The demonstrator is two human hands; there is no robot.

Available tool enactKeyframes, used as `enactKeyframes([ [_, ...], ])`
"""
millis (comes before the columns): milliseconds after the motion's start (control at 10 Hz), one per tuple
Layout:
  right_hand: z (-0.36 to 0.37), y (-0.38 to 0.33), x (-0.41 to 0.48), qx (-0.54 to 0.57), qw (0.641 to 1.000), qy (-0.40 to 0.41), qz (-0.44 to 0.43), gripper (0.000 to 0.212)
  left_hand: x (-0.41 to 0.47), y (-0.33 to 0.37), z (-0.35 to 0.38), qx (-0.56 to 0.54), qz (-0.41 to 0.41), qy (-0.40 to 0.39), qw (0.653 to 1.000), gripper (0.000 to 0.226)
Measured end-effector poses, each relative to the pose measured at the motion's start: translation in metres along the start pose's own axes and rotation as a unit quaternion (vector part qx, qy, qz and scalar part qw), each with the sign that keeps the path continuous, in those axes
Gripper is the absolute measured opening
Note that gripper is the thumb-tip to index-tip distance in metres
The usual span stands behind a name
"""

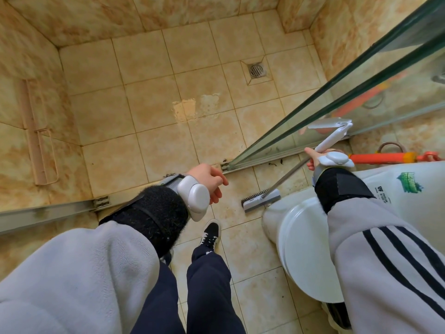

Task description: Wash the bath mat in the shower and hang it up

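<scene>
No bath mat shows in the head view. My right hand (313, 159) is closed around the white handle of a long scrub brush (261, 198). Its metal rod slants down to a grey-and-white bristle head resting on the floor tiles beside the toilet. My left hand (212, 180) hangs over the shower threshold with loose, slightly curled fingers and nothing in it. The tiled shower floor (156, 112) lies bare ahead, with a round metal drain (256, 71) at the far right.
A glass shower door (337, 97) runs diagonally on the right, its track at my feet. A white toilet (305, 249) stands at the lower right. An orange tool (382, 158) lies behind it. A pink wire rack (38, 133) hangs on the left wall.
</scene>
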State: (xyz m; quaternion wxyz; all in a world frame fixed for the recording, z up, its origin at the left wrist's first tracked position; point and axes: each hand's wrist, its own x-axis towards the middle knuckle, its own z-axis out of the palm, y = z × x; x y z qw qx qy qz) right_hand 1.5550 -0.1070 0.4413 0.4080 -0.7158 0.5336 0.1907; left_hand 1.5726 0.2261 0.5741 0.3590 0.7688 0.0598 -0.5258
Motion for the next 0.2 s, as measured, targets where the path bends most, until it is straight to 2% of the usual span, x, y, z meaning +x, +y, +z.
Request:
enactKeyframes([
  [200, 0.0006, 0.0028, 0.0028, -0.032, 0.999, 0.001, -0.023, 0.039, 0.0011, -0.0015, 0.0001, 0.005, -0.003, 0.001, 1.000, 0.028],
])
